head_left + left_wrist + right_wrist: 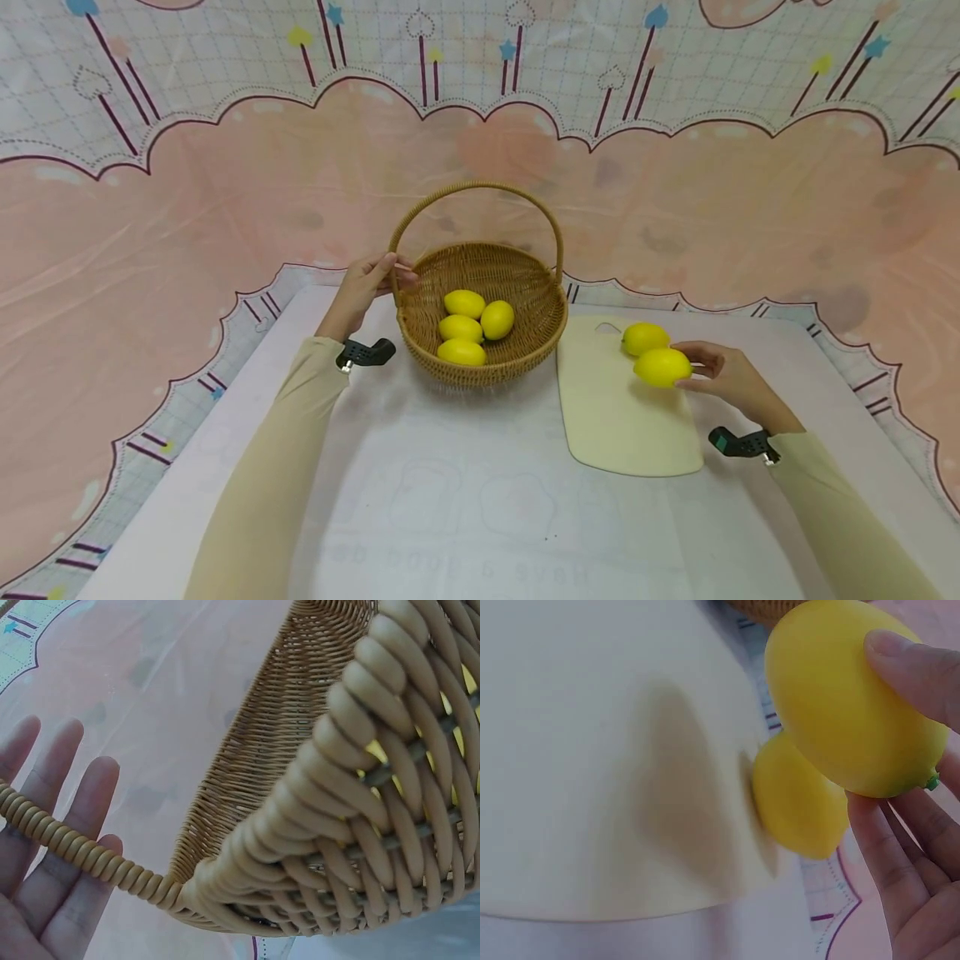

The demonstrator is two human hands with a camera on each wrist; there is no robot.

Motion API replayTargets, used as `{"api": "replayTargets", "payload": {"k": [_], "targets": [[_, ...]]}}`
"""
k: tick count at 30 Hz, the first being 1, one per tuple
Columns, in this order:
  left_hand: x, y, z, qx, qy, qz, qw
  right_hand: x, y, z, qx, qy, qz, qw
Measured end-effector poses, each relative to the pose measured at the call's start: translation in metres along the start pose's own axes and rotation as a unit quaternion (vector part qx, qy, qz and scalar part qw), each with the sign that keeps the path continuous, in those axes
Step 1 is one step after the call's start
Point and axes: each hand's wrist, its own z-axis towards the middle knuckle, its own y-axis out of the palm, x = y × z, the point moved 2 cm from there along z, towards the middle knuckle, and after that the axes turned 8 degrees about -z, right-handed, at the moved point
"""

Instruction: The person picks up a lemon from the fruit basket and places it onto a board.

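A brown wicker basket [480, 375] with a tall arched handle stands at the back centre, several yellow lemons [462, 352] inside it. My left hand [367, 283] holds the left foot of the handle [97, 862]; in the left wrist view the fingers extend behind it and the thumb is out of frame. On the right, my right hand [723, 379] pinches a lemon [847, 697] between thumb and fingers. This lemon is held above a cream cutting board [626, 425], its shadow falling on the board. Another lemon [643, 337] lies near the board's far right corner.
A white cloth covers the table [450, 500]. Behind it hangs a pink patterned curtain [675, 208]. The cutting board lies just right of the basket, close to its rim. Each wrist wears a black camera mount [367, 352].
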Motion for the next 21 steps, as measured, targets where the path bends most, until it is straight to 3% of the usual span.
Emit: {"api": "replayTargets", "payload": {"k": [8, 21], "targets": [[0.004, 0.001, 0.000, -0.007, -0.002, -0.001, 1.0000, 0.014, 0.007, -0.001, -0.003, 0.010, 0.003, 0.9999], [0.002, 0.004, -0.001, 0.015, 0.006, -0.009, 0.9998, 0.030, 0.017, 0.006, -0.025, 0.048, 0.007, 0.9985]]}}
